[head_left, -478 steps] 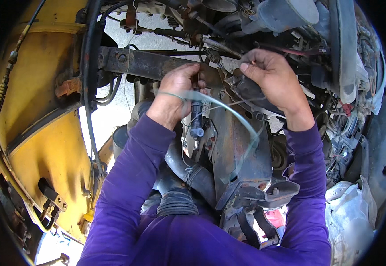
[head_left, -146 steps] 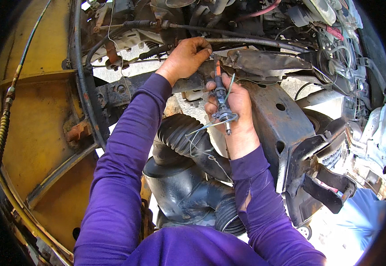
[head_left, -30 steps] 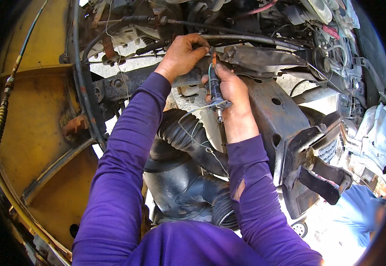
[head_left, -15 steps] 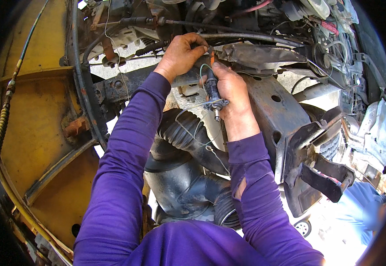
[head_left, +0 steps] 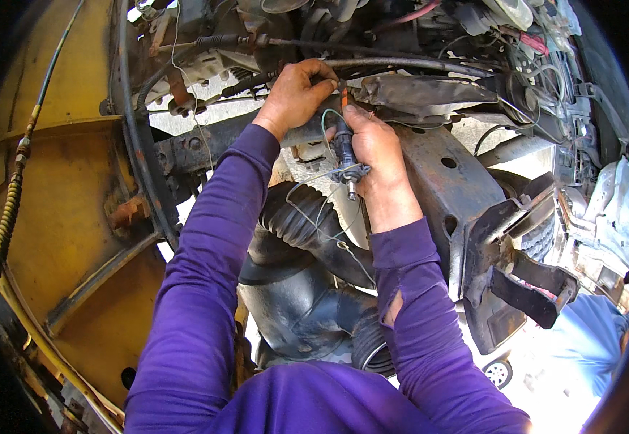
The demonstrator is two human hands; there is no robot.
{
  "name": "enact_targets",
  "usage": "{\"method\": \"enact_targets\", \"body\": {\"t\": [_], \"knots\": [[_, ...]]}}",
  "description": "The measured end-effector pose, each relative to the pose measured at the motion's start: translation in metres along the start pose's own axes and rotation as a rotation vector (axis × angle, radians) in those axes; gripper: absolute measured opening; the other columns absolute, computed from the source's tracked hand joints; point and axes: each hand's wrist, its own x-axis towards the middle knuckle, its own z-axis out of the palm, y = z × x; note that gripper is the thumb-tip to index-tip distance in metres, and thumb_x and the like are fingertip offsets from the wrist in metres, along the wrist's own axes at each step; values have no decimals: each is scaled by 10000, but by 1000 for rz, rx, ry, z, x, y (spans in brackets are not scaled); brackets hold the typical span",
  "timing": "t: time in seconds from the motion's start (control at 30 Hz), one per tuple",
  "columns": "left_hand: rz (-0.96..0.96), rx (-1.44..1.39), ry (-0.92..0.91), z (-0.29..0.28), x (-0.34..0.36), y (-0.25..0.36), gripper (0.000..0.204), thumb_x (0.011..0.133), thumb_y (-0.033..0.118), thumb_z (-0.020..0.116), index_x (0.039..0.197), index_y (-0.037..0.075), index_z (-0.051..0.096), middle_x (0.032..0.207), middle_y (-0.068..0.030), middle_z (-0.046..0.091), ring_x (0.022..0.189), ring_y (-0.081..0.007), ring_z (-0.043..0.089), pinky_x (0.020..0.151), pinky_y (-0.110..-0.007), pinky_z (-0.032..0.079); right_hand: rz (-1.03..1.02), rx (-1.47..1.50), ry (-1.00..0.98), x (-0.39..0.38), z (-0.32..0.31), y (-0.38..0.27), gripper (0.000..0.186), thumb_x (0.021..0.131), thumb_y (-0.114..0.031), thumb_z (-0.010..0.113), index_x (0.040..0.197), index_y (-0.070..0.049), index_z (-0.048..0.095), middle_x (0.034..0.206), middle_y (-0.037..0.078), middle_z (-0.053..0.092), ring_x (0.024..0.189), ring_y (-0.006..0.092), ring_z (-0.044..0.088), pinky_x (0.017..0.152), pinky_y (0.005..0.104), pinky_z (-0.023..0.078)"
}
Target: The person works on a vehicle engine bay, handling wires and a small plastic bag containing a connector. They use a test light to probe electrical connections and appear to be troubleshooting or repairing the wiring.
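My right hand (head_left: pixel 377 148) is wrapped round a dark cylindrical component (head_left: pixel 345 150) with a metal lower tip and a flange. Thin looped wires (head_left: pixel 318 206) hang from it. An orange strip (head_left: pixel 343 98) rises from its upper end. My left hand (head_left: pixel 300 94) has curled fingers pinched at the top of this strip, just above and left of my right thumb; exactly what lies between its fingertips is too small to name. Both hands are in front of a dark steel crossmember (head_left: pixel 228 145) and beside a worn black sleeve-like part (head_left: pixel 423 94).
A yellow rusty panel (head_left: pixel 61 217) fills the left. A holed steel beam (head_left: pixel 430 166) and bracket (head_left: pixel 517 296) stand at right. A ribbed black hose (head_left: pixel 293 210) and dark housing (head_left: pixel 293 318) lie below. Another person's blue clothing (head_left: pixel 582 340) shows at lower right.
Since the oldest frame, my right hand has taken hold of the component, my left hand has moved to its top, and the view has shifted. The last second shows almost no movement.
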Motion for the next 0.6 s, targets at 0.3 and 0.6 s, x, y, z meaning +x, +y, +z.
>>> {"method": "enact_targets", "body": {"t": [0.3, 0.6], "knots": [[37, -32, 54, 4, 1, -4, 209, 874, 147, 698, 975, -34, 727, 903, -144, 746, 818, -208, 693, 785, -347, 541, 25, -8, 28, -8, 3, -3, 213, 1058, -190, 530, 1044, -2, 626, 709, 116, 675, 534, 197, 610, 500, 335, 480], [7, -45, 36, 3, -1, -2, 192, 876, 125, 703, 982, -33, 724, 912, -115, 739, 838, -171, 673, 799, -329, 536, 2, 18, 14, -7, 7, -1, 230, 1053, -193, 537, 1027, 13, 635, 703, 111, 666, 531, 171, 600, 493, 322, 466]]}}
